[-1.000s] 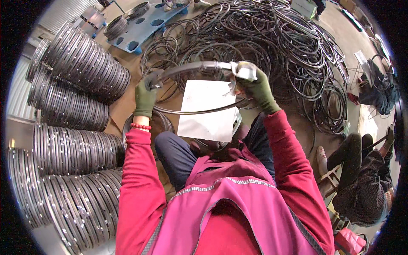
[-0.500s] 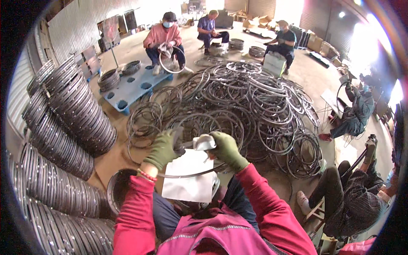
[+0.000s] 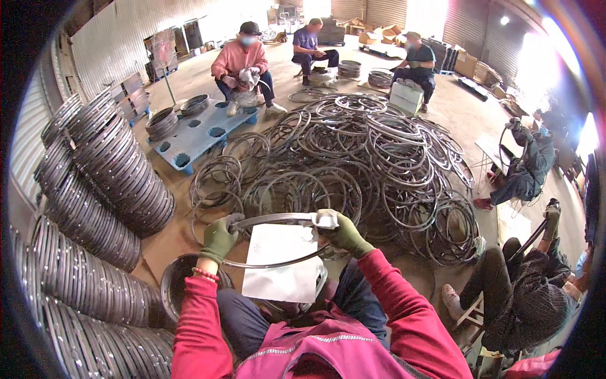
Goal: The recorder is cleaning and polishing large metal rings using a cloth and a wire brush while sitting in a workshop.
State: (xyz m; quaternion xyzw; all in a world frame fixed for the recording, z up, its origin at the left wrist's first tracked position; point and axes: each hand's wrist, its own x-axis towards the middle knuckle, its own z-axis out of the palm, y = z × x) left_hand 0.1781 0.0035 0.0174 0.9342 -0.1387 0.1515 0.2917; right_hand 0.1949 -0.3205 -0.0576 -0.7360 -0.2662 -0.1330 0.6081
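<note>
A thin metal wheel rim [image 3: 276,219] is held level in front of me, over a white sheet-like surface [image 3: 278,278] above my knees. My left hand [image 3: 219,240], in an olive-green glove, is closed on the rim's left side. On the right, my right hand [image 3: 347,235], in a matching glove, presses a white cloth [image 3: 326,219] around the rim. The rim's near edge curves down across the white surface. The fingertips of the right hand are partly hidden behind the cloth.
A large heap of loose rims [image 3: 379,158] lies just beyond my hands. Tall rim stacks [image 3: 117,158] lean at my left, and a short stack [image 3: 173,287] stands by my left knee. A blue pallet [image 3: 202,129] is farther off. Seated co-workers surround the heap; one [image 3: 524,297] sits close at right.
My left hand has moved left and slightly down along the rim. The right hand with the cloth has shifted slightly right. The rim's far edge now shows more plainly between them.
</note>
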